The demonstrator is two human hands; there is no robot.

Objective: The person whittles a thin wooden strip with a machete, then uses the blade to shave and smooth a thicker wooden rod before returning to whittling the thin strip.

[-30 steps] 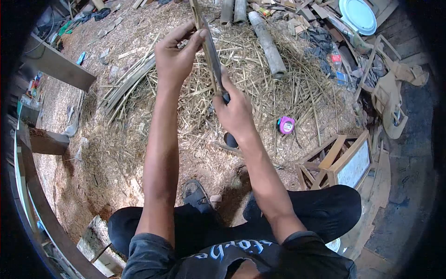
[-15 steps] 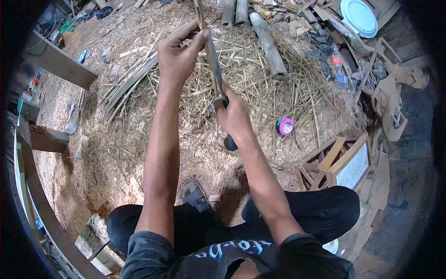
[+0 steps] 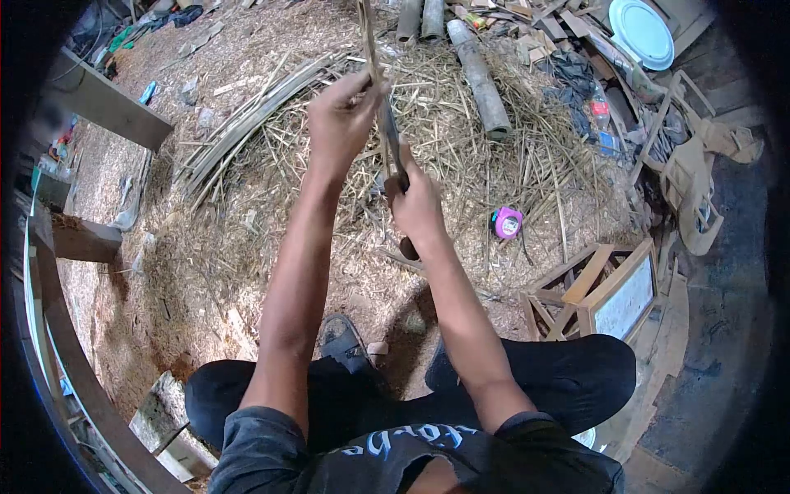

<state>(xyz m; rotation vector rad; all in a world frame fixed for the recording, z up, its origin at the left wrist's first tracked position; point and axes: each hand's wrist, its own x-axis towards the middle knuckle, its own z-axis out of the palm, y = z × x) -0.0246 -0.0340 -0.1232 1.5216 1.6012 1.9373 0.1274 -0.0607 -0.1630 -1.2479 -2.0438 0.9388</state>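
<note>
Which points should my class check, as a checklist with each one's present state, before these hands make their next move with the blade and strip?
1. Left hand gripping the strip: ok.
2. Right hand closed at the near end of the blade: ok.
3. Left fingers away from the cutting edge: cannot tell, blurred.
4. Hands gloved: not ok, both bare.
5. Tape measure apart from both hands: ok.
6. Floor free of shavings: not ok.

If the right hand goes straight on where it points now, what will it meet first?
Probably the left hand, at the strip ahead of the right hand; depth is unclear.
</note>
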